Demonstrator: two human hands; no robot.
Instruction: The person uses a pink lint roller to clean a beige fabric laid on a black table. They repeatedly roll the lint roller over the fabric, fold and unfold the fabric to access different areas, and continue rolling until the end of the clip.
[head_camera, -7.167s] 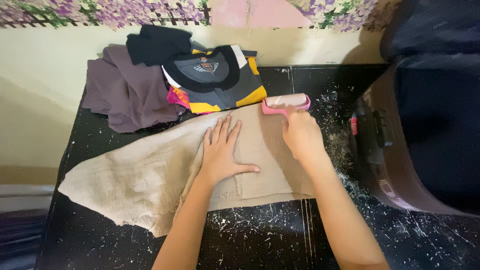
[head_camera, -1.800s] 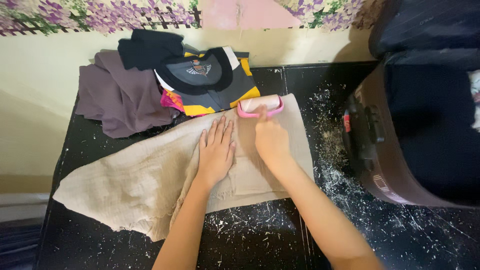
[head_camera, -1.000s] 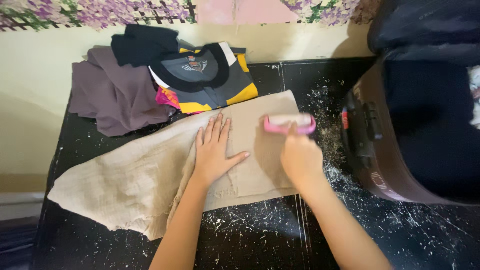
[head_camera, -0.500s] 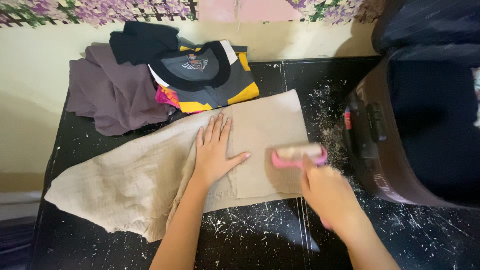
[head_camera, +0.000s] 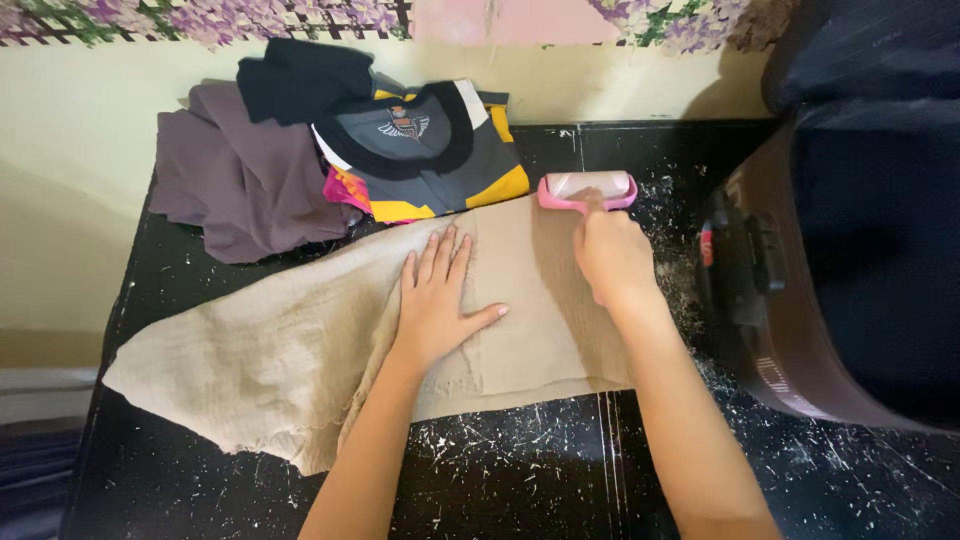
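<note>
— The pink lint roller (head_camera: 587, 189) sits at the far end of the beige cloth (head_camera: 300, 340), where the fabric's far right corner meets the black speckled tabletop (head_camera: 520, 470). Where are our hands?

— Our right hand (head_camera: 612, 258) is wrapped around the roller's handle, fingers curled shut on it, so the roller head lies directly ahead of the knuckles, toward the table's back edge. Its long axis runs left to right, across the line of our forearm.

— And the other?

— Our left hand (head_camera: 438, 305) lies flat on the cloth just left of the right one, fingers together, thumb stuck out to the right, pinning the fabric. The right hand is the nearer to the roller.

— How does the cloth look?

— Crinkled, frayed along its near edge, folded over under our left palm, its long axis slanting from the table's near left toward the back right. A pile of folded clothes (head_camera: 330, 150) rests at the back left, an open suitcase (head_camera: 840, 250) at the right edge.
</note>
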